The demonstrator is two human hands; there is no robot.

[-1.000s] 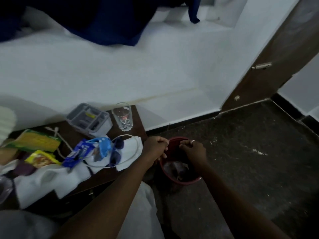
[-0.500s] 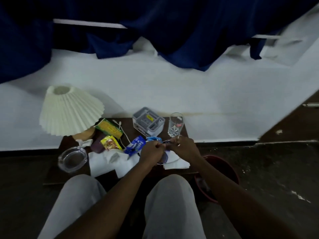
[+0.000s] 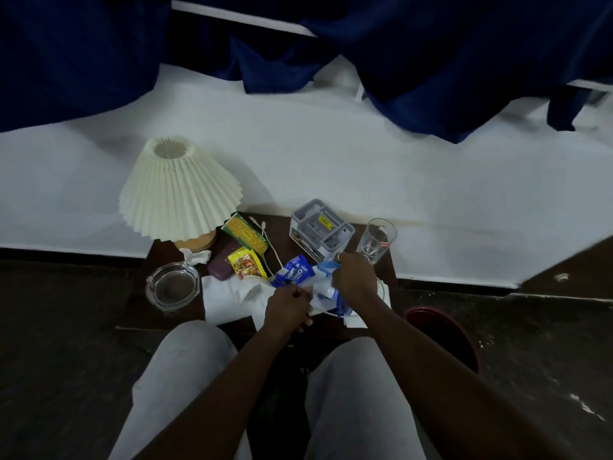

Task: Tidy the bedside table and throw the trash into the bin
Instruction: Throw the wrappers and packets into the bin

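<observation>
Gathering wrappers off the dark wooden bench [image 3: 335, 327] — our left hand [image 3: 288, 307] pinches the blue biscuit wrapper [image 3: 296, 272], our right hand [image 3: 355, 281] closes on pale blue plastic scrap [image 3: 326, 268]. Next we'd carry both rightwards to the dark red bin [image 3: 444, 330] on the floor.

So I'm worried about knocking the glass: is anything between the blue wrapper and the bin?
Nothing visible blocks it. The blue wrapper lies by both hands; the bin sits on the floor right of the table. The glass stands behind that path.

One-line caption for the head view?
Both hands gather wrappers on the cluttered bedside table; red bin at right.
</observation>
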